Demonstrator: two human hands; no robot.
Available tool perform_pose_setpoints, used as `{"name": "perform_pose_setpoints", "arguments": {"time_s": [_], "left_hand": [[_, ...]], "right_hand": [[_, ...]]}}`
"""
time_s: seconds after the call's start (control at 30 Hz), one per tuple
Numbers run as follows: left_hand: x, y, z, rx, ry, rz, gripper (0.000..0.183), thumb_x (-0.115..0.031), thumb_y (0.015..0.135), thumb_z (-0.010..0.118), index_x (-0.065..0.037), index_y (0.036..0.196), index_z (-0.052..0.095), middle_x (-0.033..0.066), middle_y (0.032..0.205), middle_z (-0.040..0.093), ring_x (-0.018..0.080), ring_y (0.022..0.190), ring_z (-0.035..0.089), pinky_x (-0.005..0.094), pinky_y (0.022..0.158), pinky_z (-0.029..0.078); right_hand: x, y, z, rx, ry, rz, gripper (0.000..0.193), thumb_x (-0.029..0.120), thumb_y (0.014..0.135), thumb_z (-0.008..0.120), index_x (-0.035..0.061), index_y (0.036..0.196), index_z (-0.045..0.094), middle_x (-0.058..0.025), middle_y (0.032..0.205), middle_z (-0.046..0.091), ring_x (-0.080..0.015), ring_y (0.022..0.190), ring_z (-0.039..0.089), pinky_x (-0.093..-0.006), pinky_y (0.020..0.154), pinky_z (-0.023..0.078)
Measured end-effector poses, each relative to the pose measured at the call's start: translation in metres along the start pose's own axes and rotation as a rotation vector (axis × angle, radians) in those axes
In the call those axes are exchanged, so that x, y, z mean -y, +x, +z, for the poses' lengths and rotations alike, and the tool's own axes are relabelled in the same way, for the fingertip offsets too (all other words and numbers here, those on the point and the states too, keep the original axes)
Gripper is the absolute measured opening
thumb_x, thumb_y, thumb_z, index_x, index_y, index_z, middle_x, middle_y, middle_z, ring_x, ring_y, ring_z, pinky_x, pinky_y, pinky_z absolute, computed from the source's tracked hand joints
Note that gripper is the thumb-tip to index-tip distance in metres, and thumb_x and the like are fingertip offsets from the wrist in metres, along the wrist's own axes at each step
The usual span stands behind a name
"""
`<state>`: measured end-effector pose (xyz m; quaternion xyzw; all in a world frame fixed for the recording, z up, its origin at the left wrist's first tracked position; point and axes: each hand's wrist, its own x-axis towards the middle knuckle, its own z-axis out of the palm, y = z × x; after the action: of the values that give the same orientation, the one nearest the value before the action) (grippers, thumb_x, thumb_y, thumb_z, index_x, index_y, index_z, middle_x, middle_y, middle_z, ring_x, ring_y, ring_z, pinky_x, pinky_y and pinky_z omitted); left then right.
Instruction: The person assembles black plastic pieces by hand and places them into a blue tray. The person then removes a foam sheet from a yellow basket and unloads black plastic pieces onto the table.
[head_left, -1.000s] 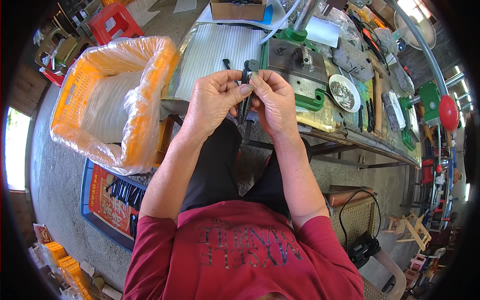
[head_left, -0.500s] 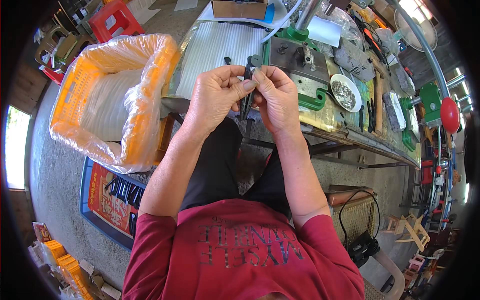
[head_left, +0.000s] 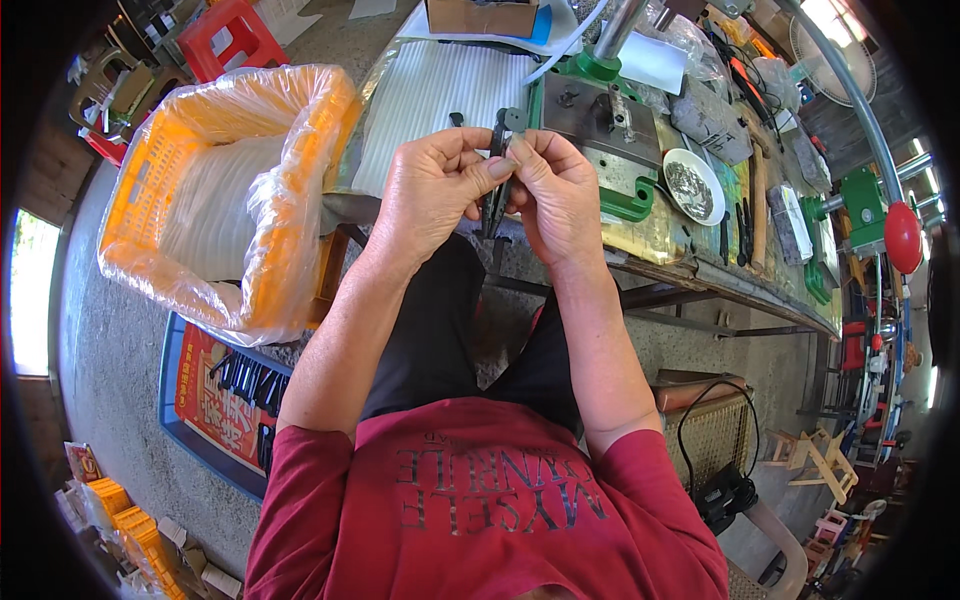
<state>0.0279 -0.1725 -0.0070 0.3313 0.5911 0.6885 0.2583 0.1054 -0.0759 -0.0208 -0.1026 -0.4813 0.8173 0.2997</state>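
A: Item one, and its place?
B: Slim black part (head_left: 494, 205), round-headed, held between both hands above the lap, at the near edge of the tabletop (head_left: 640, 243).
A: Left hand (head_left: 430, 195)?
B: Thumb and fingers pinched on the part's side.
A: Right hand (head_left: 558, 195)?
B: Likewise pinched on it, just under the round head; fine detail between the fingertips too small to tell.
A: Surroundings?
B: White ribbed sheet (head_left: 440, 85), one small black piece (head_left: 456, 119) on it. Green-framed press base (head_left: 630, 165), right of the sheet. White bowl (head_left: 684, 156) of small metal bits, beside the base. Left: orange crate (head_left: 128, 205), plastic-lined. Below that: blue tray (head_left: 169, 395) with black pieces (head_left: 245, 385).
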Motion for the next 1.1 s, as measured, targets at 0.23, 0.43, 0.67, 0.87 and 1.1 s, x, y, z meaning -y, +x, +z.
{"name": "perform_pose_setpoints", "arguments": {"time_s": [0.23,0.43,0.67,0.87,1.1], "left_hand": [[0.0032,0.0009,-0.0006,-0.006,-0.011,0.015,0.027,-0.012,0.074,0.060,0.006,0.093,0.054,0.0015,0.060,0.054,0.0023,0.046,0.043,0.0142,0.041,0.036],[0.0031,0.0019,-0.0007,0.006,0.018,0.014,0.027,-0.012,0.075,0.059,0.004,0.095,0.054,0.0033,0.062,0.057,0.0026,0.048,0.047,0.0126,0.041,0.033],[0.0036,0.0034,0.0003,0.000,0.018,0.017,0.026,-0.012,0.074,0.060,0.003,0.095,0.055,0.0032,0.062,0.057,0.0021,0.047,0.045,0.0124,0.040,0.032],[0.0007,0.0036,0.0026,-0.018,0.024,0.048,0.026,-0.013,0.074,0.060,0.003,0.093,0.056,0.0010,0.059,0.055,0.0016,0.046,0.043,0.0120,0.040,0.032],[-0.0025,0.0039,0.0040,-0.029,0.043,0.048,0.025,-0.013,0.074,0.061,0.003,0.092,0.057,-0.0005,0.058,0.053,0.0019,0.046,0.042,0.0125,0.041,0.032]], "right_hand": [[0.0003,0.0001,0.0011,-0.003,0.000,-0.007,0.016,0.015,0.075,0.060,0.0013,0.078,0.052,-0.0008,0.064,0.050,-0.0043,0.048,0.042,-0.0159,0.040,0.034],[0.0010,0.0012,0.0013,-0.005,-0.005,-0.009,0.017,0.016,0.075,0.060,0.0016,0.077,0.051,-0.0008,0.063,0.050,-0.0042,0.048,0.041,-0.0159,0.040,0.034],[0.0013,0.0022,-0.0007,0.031,0.008,-0.007,0.013,0.014,0.076,0.058,0.0029,0.080,0.053,0.0002,0.065,0.052,-0.0040,0.049,0.042,-0.0168,0.043,0.036],[0.0040,0.0034,0.0015,0.028,0.011,-0.029,0.017,0.016,0.075,0.060,0.0015,0.078,0.051,-0.0015,0.064,0.053,-0.0042,0.048,0.042,-0.0165,0.042,0.035],[0.0039,0.0057,0.0005,0.044,0.020,-0.040,0.018,0.017,0.075,0.060,0.0015,0.078,0.051,-0.0011,0.064,0.052,-0.0043,0.049,0.042,-0.0163,0.042,0.035]]}}
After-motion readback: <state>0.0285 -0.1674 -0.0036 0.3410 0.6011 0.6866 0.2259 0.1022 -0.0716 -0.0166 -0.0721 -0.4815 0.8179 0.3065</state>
